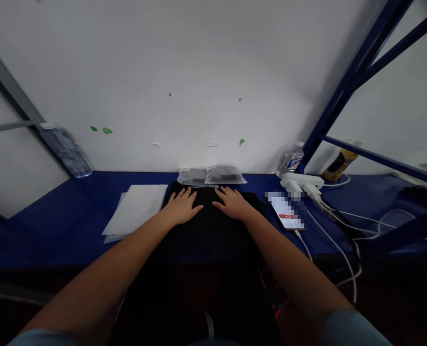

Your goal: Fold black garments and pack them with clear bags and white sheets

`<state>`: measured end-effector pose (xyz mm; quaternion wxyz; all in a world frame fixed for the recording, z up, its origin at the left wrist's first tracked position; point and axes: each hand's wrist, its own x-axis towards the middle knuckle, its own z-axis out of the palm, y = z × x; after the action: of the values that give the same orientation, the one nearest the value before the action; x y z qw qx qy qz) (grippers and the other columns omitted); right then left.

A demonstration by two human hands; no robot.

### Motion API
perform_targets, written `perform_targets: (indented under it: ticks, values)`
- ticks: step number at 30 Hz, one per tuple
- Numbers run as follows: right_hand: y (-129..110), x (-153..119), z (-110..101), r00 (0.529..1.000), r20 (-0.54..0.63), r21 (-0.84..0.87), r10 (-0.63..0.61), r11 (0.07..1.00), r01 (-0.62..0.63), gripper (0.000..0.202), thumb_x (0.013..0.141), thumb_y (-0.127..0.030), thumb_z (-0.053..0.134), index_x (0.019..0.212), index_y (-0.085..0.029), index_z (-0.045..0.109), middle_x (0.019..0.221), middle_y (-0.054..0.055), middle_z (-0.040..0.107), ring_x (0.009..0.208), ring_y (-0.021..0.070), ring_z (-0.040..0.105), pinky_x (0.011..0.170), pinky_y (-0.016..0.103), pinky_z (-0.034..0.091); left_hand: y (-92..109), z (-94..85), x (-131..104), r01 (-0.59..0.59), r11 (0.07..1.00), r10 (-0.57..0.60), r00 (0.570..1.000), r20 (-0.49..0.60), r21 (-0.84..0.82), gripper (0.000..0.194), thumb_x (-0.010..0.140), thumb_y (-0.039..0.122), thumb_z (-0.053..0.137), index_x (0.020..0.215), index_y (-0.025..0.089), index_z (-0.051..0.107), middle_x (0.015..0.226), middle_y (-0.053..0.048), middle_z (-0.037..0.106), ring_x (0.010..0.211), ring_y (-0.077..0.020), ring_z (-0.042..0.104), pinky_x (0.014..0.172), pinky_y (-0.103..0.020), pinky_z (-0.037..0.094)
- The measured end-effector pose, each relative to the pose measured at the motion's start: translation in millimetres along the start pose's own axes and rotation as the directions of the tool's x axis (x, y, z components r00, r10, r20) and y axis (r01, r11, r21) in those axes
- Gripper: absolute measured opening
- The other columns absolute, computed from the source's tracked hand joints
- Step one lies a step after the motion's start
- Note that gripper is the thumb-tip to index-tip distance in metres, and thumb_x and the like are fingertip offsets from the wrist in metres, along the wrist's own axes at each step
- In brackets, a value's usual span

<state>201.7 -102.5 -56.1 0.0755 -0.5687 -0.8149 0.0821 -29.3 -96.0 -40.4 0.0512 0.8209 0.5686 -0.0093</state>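
A black cloth [208, 226] lies over the blue tabletop in the middle and reaches down past the front edge. My left hand [182, 206] rests palm down on its left part, fingers spread. On the right part of the cloth lies my right hand [232, 203], also palm down with its fingers apart. A gap of black fabric shows between the two thumbs. Just beyond the cloth, against the wall, are two clear plastic packets [225, 175] with something dark inside.
White sheets [137, 206] lie left of the cloth on the blue table [65, 211]. To the right are a phone [283, 214], a white power strip [302, 180] and loose cables. Bottles [291, 159] stand by the wall; blue frame bars rise at the right.
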Motion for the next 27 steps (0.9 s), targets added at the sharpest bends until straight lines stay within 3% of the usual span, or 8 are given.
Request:
perform_targets:
  ticks: [3, 6, 9, 13, 16, 21, 27]
  values:
    - [3, 2, -4, 0.999, -0.026, 0.03, -0.02, 0.999, 0.021, 0.07, 0.103, -0.057, 0.039, 0.16, -0.017, 0.037, 0.165, 0.017, 0.034, 0.155, 0.0324, 0.027, 0.124, 0.054, 0.021, 4, -13.0, 21, -0.083, 0.996, 0.085, 0.991, -0.108, 0.025, 0.071, 0.099, 0.056, 0.046, 0.154, 0.012, 0.042, 0.164, -0.021, 0.034, 0.151, -0.0369, 0.034, 0.121, -0.051, 0.031]
    - [4, 1, -6, 0.999, -0.034, 0.027, -0.019, 0.999, 0.02, 0.067, 0.103, -0.052, 0.041, 0.158, -0.014, 0.039, 0.164, 0.019, 0.037, 0.154, 0.0321, 0.03, 0.124, 0.054, 0.023, 15, -28.4, 54, -0.199, 0.979, 0.203, 0.959, -0.197, 0.036, 0.061, 0.099, 0.049, 0.05, 0.15, 0.015, 0.047, 0.158, -0.018, 0.046, 0.145, -0.0339, 0.045, 0.117, -0.045, 0.038]
    - [2, -1, -7, 0.999, -0.033, -0.004, 0.008, 1.0, -0.008, 0.067, 0.103, -0.052, 0.041, 0.156, -0.011, 0.041, 0.162, 0.021, 0.038, 0.154, 0.0336, 0.029, 0.124, 0.054, 0.022, 28, -38.4, 91, -0.306, 0.95, 0.312, 0.938, -0.153, 0.061, 0.055, 0.101, 0.042, 0.048, 0.15, 0.019, 0.046, 0.158, -0.014, 0.047, 0.142, -0.0293, 0.049, 0.115, -0.041, 0.041]
    - [0, -3, -7, 0.997, -0.04, -0.019, 0.06, 0.998, -0.061, 0.071, 0.103, -0.055, 0.04, 0.155, -0.007, 0.041, 0.162, 0.024, 0.037, 0.154, 0.0353, 0.028, 0.124, 0.054, 0.021, 42, -38.2, 126, -0.401, 0.91, 0.409, 0.909, -0.079, 0.1, 0.054, 0.098, 0.038, 0.056, 0.15, 0.024, 0.046, 0.161, -0.01, 0.044, 0.146, -0.0247, 0.044, 0.117, -0.034, 0.035]
    - [-1, -3, -6, 0.997, -0.03, -0.012, 0.075, 0.997, -0.075, 0.073, 0.103, -0.055, 0.039, 0.156, -0.005, 0.039, 0.162, 0.025, 0.036, 0.154, 0.0354, 0.029, 0.124, 0.054, 0.021, 51, -33.4, 140, -0.423, 0.896, 0.435, 0.898, -0.071, 0.139, 0.058, 0.097, 0.035, 0.058, 0.151, 0.018, 0.044, 0.162, -0.013, 0.042, 0.148, -0.0262, 0.042, 0.119, -0.035, 0.031]
    - [1, -2, -5, 0.997, -0.023, -0.008, 0.072, 0.997, -0.072, 0.074, 0.103, -0.056, 0.038, 0.155, -0.004, 0.039, 0.162, 0.025, 0.036, 0.153, 0.0369, 0.03, 0.124, 0.053, 0.022, 64, -30.2, 152, -0.39, 0.899, 0.409, 0.91, -0.065, 0.2, 0.063, 0.092, 0.025, 0.064, 0.151, 0.014, 0.044, 0.157, -0.018, 0.046, 0.143, -0.0294, 0.047, 0.115, -0.037, 0.038]
    - [2, -2, -5, 0.997, -0.036, 0.002, 0.071, 0.997, -0.071, 0.074, 0.102, -0.058, 0.039, 0.155, -0.005, 0.04, 0.161, 0.024, 0.038, 0.152, 0.0363, 0.032, 0.124, 0.052, 0.023, 75, -31.2, 156, -0.325, 0.923, 0.352, 0.929, -0.113, 0.205, 0.039, 0.097, 0.017, 0.054, 0.135, 0.011, 0.058, 0.134, -0.019, 0.065, 0.124, -0.0299, 0.062, 0.104, -0.039, 0.046]
